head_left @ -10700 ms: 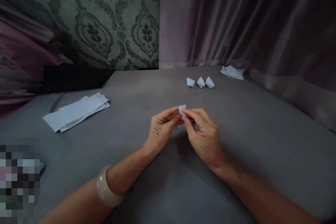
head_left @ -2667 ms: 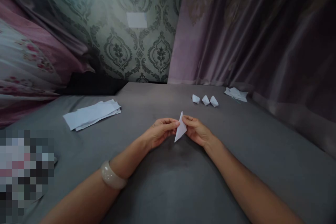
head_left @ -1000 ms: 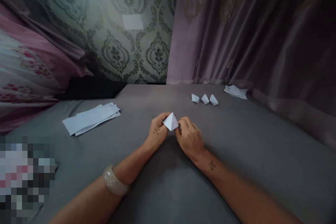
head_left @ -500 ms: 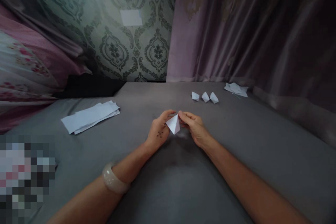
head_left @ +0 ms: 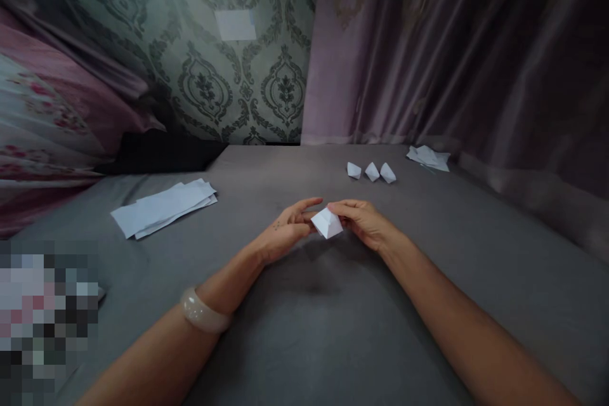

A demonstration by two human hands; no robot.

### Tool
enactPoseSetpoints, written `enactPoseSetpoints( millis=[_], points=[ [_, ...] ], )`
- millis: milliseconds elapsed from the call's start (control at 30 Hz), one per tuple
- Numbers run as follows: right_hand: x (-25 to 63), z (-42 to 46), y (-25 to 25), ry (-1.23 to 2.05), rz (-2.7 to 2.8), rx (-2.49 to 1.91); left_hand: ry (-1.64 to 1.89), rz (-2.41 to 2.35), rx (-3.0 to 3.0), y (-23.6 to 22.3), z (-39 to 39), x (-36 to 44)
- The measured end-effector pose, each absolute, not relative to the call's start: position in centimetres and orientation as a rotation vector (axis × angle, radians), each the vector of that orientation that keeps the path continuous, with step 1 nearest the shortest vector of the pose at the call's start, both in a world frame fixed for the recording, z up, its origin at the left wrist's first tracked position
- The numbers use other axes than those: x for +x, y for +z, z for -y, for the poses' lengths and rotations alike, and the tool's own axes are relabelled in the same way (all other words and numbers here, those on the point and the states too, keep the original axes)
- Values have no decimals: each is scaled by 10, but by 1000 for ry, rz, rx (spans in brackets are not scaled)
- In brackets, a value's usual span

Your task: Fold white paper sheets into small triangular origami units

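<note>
A small white folded paper pyramid (head_left: 326, 223) is held above the grey sheet, its point towards the top. My right hand (head_left: 364, 222) pinches it near that point, thumb in front; some of its fingers are hidden behind the paper. On the other side, my left hand (head_left: 288, 228) has its fingers stretched out and apart, the index finger straight. Its thumb and another fingertip come up to the paper's left corner; whether they press on it is hard to tell. A pale bangle (head_left: 202, 312) circles my left wrist.
Three similar folded paper shapes (head_left: 372, 171) stand in a row at the back right. Beyond them lies a pile of paper scraps (head_left: 429, 157). White paper strips (head_left: 164, 208) are stacked on the left. A black cloth (head_left: 162, 152) lies near the wall, and curtains hang at both sides.
The paper pyramid has turned and shifted slightly right with my right hand. My left hand has loosened from around it, its fingers now stretched out.
</note>
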State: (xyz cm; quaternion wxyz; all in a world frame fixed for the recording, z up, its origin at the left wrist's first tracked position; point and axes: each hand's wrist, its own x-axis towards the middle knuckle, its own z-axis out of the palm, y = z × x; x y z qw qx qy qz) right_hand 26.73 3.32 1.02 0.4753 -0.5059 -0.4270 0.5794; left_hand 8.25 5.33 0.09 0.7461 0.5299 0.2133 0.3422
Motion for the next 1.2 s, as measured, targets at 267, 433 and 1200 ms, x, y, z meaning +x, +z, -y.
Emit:
enactPoseSetpoints(
  millis=[267, 433, 1200],
  points=[
    [260, -30, 7, 1328, 1179, -1337, 697, -726, 1222, 4, -49, 82],
    [257, -28, 9, 1350, 1180, -1288, 674, -819, 1150, 1, -47, 86],
    [255, -30, -5, 1551, 1009, -1383, 789, -930, 930, -4, -57, 86]
  ],
)
